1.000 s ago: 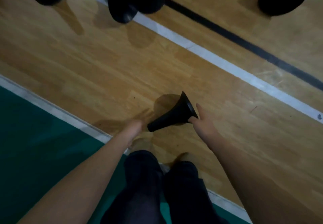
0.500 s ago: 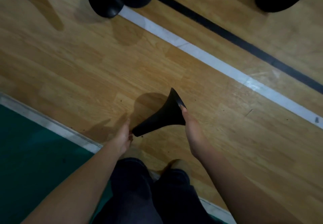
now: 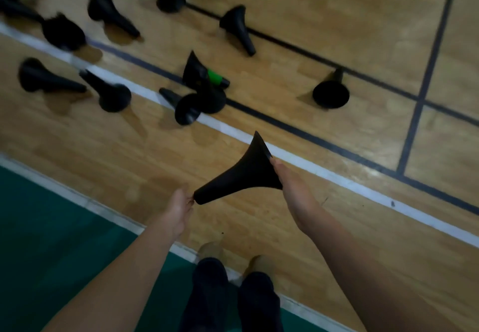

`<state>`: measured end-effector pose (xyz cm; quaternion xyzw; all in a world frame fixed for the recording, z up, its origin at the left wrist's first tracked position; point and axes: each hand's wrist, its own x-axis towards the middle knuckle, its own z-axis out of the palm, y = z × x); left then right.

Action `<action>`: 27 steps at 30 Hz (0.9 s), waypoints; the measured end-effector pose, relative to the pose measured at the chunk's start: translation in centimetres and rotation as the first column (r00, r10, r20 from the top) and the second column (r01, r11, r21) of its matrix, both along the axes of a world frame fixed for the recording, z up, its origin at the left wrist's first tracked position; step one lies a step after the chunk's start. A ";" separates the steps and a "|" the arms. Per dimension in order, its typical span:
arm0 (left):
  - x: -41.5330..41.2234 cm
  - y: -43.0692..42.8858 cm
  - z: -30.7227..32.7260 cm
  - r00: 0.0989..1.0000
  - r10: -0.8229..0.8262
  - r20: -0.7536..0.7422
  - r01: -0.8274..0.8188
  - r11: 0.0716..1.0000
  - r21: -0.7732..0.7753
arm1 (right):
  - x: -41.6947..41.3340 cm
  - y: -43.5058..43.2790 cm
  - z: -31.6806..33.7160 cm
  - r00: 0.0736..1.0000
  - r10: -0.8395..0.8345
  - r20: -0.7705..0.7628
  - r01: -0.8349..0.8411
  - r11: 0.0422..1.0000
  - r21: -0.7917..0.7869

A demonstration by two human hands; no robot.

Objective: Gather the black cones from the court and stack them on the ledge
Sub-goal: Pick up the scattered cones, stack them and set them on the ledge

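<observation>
Stands in dark trousers (image 3: pixel 228 298) and tan shoes (image 3: pixel 211 250) at the pale border line (image 3: pixel 111 217) between the green floor (image 3: pixel 51 241) and the wooden court (image 3: pixel 103 150). Holds one black cone (image 3: pixel 241 173) in the air ahead of the legs, lying nearly level, with the narrow tip to the left and the flared base to the right.

Pinches the tip with the curled fingertips of the left hand (image 3: pixel 178 210). Grips the base rim with the right hand (image 3: pixel 293 189), thumb on the rim, fingers mostly hidden behind it.

Looks beyond the held cone to a white line (image 3: pixel 337 173) with a dark line (image 3: pixel 311 135) running beside it.

Farther out, sees scattered cones (image 3: pixel 111 96) tipped on their sides on the wood, well apart from both hands. Finds a close pair (image 3: pixel 191 106) touching at the white line, a green-banded cone (image 3: pixel 193 68) just behind them, a lone cone (image 3: pixel 331 93) to the right, and several more blurred toward the far left.
</observation>
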<state>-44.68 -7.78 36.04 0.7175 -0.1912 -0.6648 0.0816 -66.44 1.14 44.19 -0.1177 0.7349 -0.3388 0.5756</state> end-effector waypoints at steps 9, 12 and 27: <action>0.1 -5.8 20.5 0.992 0.082 -0.092 -0.101 0.971 -0.218 | 0.0 -4.2 18.6 0.996 0.084 -0.008 -0.085 0.987 -0.139; 1.7 -6.8 25.3 0.989 0.052 -0.135 -0.093 0.944 -0.316 | 0.4 -4.6 23.3 0.997 0.082 -0.005 -0.081 0.981 -0.179; 9.4 -3.1 41.0 0.961 0.132 -0.244 -0.248 0.804 -0.540 | 5.4 -3.7 37.4 0.957 0.246 0.152 -0.146 0.865 -0.481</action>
